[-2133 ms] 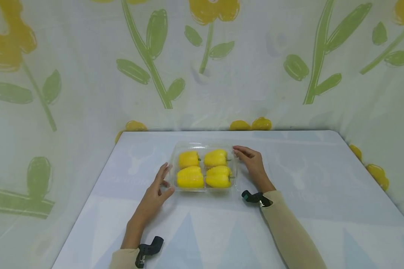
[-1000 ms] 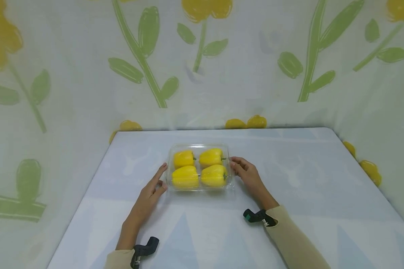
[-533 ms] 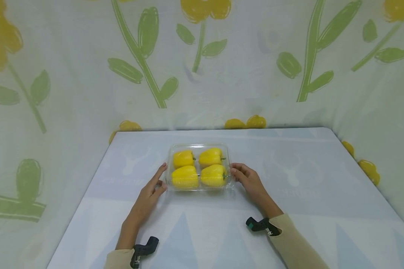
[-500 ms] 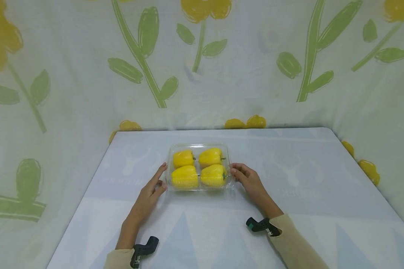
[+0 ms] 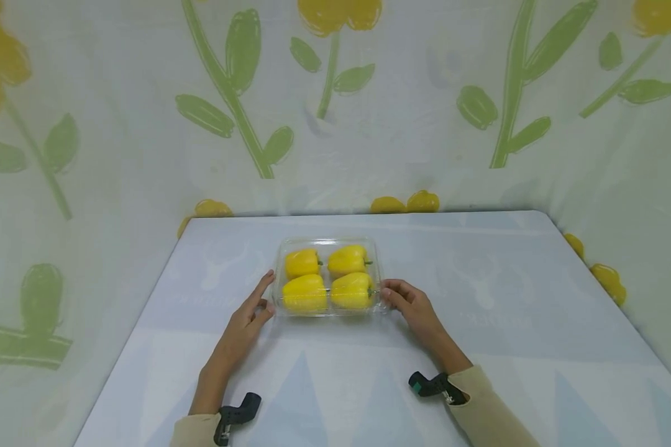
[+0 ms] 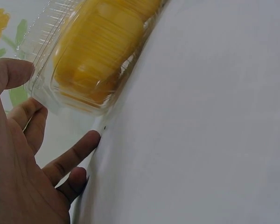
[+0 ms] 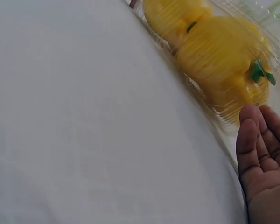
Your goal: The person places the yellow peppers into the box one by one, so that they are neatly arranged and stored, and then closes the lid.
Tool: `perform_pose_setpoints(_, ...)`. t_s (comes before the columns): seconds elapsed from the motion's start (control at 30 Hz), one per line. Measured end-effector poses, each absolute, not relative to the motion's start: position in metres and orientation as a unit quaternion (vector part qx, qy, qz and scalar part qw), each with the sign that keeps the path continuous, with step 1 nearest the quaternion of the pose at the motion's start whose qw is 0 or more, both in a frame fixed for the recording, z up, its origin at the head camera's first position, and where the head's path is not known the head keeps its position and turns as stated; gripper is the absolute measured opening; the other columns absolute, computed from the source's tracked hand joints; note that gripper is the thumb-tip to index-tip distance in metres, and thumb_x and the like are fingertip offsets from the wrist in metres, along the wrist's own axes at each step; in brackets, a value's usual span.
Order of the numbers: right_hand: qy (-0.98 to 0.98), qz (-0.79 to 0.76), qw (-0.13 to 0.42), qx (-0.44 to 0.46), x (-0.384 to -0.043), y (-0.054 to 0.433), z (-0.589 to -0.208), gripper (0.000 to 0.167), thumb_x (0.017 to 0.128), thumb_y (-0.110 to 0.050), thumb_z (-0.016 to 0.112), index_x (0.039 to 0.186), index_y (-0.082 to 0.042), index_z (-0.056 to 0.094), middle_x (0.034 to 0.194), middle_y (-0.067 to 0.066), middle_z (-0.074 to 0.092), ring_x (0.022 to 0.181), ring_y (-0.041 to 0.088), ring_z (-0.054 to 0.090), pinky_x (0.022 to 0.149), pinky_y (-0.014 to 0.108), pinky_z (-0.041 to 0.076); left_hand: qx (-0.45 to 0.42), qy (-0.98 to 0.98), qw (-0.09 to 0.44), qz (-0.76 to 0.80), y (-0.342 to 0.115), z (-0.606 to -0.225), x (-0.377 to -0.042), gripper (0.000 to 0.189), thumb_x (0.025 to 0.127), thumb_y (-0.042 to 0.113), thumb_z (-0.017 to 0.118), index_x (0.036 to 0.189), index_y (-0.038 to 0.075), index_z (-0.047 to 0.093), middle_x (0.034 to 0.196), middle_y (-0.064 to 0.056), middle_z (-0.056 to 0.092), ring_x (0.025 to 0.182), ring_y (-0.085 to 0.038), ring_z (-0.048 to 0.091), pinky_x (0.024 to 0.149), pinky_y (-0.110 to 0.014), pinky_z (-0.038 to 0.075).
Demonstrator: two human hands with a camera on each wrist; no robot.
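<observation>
In the head view a clear plastic clamshell box [image 5: 324, 315] holds several yellow bell peppers [image 5: 304, 293] with green stems, in two rows; its lid lies over them. My left hand [image 5: 239, 329] is at the box's left side, thumb at the front corner and index finger stretched along the edge. In the left wrist view its thumb [image 6: 18, 72] meets the rim, the other fingers spread below. My right hand [image 5: 416, 310] pinches the right edge near the front corner, thumb and fingertips together. The right wrist view shows its fingertips [image 7: 247, 130] right at the box's side, beside a pepper's stem.
The box stands on a table with a pale patterned cover [image 5: 341, 385], toward its far edge. A white curtain [image 5: 402, 143] printed with yellow flowers and green leaves hangs behind and at both sides. Each wrist carries a black camera mount [image 5: 240, 411].
My right hand has slid along the box's right edge from the back corner toward the front. The left hand has stayed at the left side. The whole view has shifted slightly.
</observation>
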State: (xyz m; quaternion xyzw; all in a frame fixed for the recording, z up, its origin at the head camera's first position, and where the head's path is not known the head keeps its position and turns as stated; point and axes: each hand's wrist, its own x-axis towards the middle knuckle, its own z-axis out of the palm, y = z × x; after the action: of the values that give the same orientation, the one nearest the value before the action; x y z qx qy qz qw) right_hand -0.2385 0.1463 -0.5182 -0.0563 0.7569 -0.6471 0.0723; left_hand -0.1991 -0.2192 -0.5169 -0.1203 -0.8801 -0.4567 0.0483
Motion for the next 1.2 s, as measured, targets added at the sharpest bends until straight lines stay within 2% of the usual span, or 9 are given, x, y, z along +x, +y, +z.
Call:
perform_pose_setpoints(0.37, 0.753, -0.652, 0.068, -0.059, -0.226, 0.146, -0.517, 0.030, 0.100, -0.026, 0.063, 0.116, -0.001, 0.066, 0.094, 0.011, 0.065, 0.083, 0.022, 0.059, 0.077, 0.026, 0.051, -0.117, -0.884, 0.048, -0.450, -0.218, -0.515, -0.198, 0.059, 0.106, 0.033, 0.049, 0.159, 0.038, 0.023, 0.163, 0.014, 0.024, 0.115, -0.023, 0.055, 0.090, -0.050, 0.044)
perform_pose_setpoints(0.6, 0.753, -0.644, 0.075, -0.113, -0.221, 0.146, -0.517, 0.027, 0.101, -0.019, 0.061, 0.089, 0.004, 0.067, 0.077, 0.014, 0.065, 0.071, 0.021, 0.057, 0.067, 0.028, 0.049, -0.119, -0.887, 0.049, -0.443, -0.218, -0.513, -0.197, 0.059, 0.106, 0.034, 0.047, 0.159, 0.037, 0.023, 0.163, 0.013, 0.023, 0.115, -0.023, 0.055, 0.088, -0.049, 0.044)
perform_pose_setpoints(0.7, 0.751, -0.643, 0.080, -0.125, -0.220, 0.145, -0.517, 0.027, 0.100, -0.015, 0.061, 0.084, 0.005, 0.067, 0.076, 0.015, 0.066, 0.068, 0.023, 0.057, 0.064, 0.028, 0.049, -0.124, -0.886, 0.049, -0.444, -0.218, -0.512, -0.197, 0.059, 0.106, 0.032, 0.047, 0.160, 0.036, 0.023, 0.164, 0.012, 0.022, 0.116, -0.025, 0.055, 0.089, -0.050, 0.044)
perform_pose_setpoints(0.9, 0.762, -0.634, 0.088, -0.098, -0.219, 0.143, -0.515, 0.028, 0.098, -0.017, 0.066, 0.080, 0.005, 0.066, 0.079, 0.015, 0.068, 0.073, 0.019, 0.054, 0.066, 0.025, 0.045, -0.122, -0.889, 0.047, -0.440, -0.219, -0.515, -0.198, 0.059, 0.107, 0.030, 0.047, 0.160, 0.037, 0.022, 0.164, 0.013, 0.021, 0.116, -0.025, 0.055, 0.090, -0.051, 0.044)
perform_pose_setpoints(1.1, 0.748, -0.653, 0.077, -0.088, -0.218, 0.143, -0.515, 0.025, 0.097, -0.013, 0.066, 0.082, 0.008, 0.067, 0.076, 0.014, 0.067, 0.067, 0.016, 0.050, 0.058, 0.023, 0.040, -0.127, -0.889, 0.052, -0.437, -0.219, -0.517, -0.199, 0.059, 0.106, 0.032, 0.049, 0.159, 0.038, 0.023, 0.163, 0.015, 0.022, 0.114, -0.023, 0.055, 0.088, -0.049, 0.044)
perform_pose_setpoints(1.2, 0.737, -0.666, 0.076, -0.085, -0.219, 0.143, -0.515, 0.024, 0.097, -0.012, 0.066, 0.084, 0.009, 0.067, 0.075, 0.010, 0.067, 0.067, 0.015, 0.052, 0.059, 0.023, 0.042, -0.129, -0.888, 0.052, -0.438, -0.220, -0.516, -0.200, 0.060, 0.106, 0.034, 0.049, 0.159, 0.039, 0.023, 0.163, 0.015, 0.021, 0.115, -0.024, 0.055, 0.089, -0.051, 0.043)
